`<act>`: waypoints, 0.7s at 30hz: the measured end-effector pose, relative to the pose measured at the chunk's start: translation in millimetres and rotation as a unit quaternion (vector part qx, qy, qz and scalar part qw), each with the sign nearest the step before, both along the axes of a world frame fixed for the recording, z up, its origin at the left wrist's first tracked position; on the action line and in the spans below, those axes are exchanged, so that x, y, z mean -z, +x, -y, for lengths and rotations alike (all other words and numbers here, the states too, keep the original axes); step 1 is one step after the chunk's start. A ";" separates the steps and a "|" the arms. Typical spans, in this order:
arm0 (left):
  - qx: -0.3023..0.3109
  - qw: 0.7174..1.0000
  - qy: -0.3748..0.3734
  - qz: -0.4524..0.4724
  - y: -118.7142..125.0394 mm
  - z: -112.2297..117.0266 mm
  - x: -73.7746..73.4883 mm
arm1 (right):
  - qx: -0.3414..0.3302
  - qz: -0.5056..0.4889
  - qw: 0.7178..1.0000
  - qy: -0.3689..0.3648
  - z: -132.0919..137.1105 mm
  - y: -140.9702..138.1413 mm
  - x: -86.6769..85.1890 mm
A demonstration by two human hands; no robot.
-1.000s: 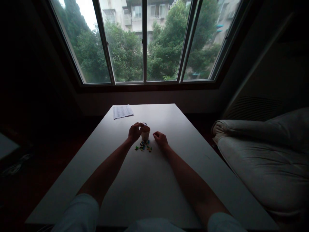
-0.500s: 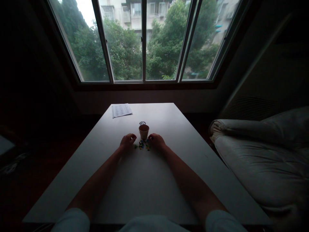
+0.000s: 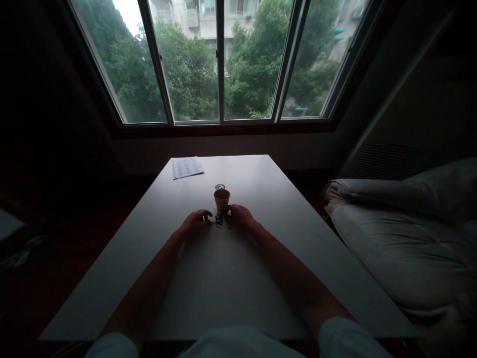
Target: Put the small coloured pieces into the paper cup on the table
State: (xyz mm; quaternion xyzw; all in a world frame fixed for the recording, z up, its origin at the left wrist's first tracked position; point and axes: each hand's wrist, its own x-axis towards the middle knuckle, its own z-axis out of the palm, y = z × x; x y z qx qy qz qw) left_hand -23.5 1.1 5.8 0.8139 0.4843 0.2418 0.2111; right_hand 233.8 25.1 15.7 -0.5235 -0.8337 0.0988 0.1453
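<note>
A small paper cup (image 3: pixel 222 200) stands upright in the middle of a white table (image 3: pixel 223 278). Just in front of it lies a little pile of several tiny coloured pieces (image 3: pixel 219 221). My left hand (image 3: pixel 195 222) rests on the table at the left edge of the pile, fingers curled toward the pieces. My right hand (image 3: pixel 241 218) sits at the right edge of the pile, fingers bent and touching it, close to the cup's base. Whether either hand pinches a piece is too dark and small to see.
A small dark ring-shaped thing (image 3: pixel 219 187) lies just behind the cup. A printed sheet of paper (image 3: pixel 187 167) lies at the table's far left. A pale padded cushion or mattress (image 3: pixel 406 233) fills the right side. A large window (image 3: pixel 223 59) faces trees.
My left hand came down from the cup's rim to the left side of the pile. My right hand slid left to the pile. The camera tilted slightly downward.
</note>
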 end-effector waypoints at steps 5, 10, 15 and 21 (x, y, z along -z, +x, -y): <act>0.044 0.999 -0.013 0.006 -3.1 -2.9 3.4 | 0.012 0.046 0.999 -0.023 2.8 -4.3 -6.2; 0.045 0.999 -0.004 0.013 -4.2 -3.3 5.5 | 0.033 0.086 0.995 -0.045 4.9 -6.3 -12.8; 0.024 1.000 0.003 0.021 -2.2 -1.5 6.1 | 0.028 0.096 0.995 -0.028 6.3 -7.4 -13.3; 0.009 1.000 0.008 0.015 -1.0 -0.2 5.1 | 0.028 0.109 0.993 -0.025 6.2 -7.1 -16.5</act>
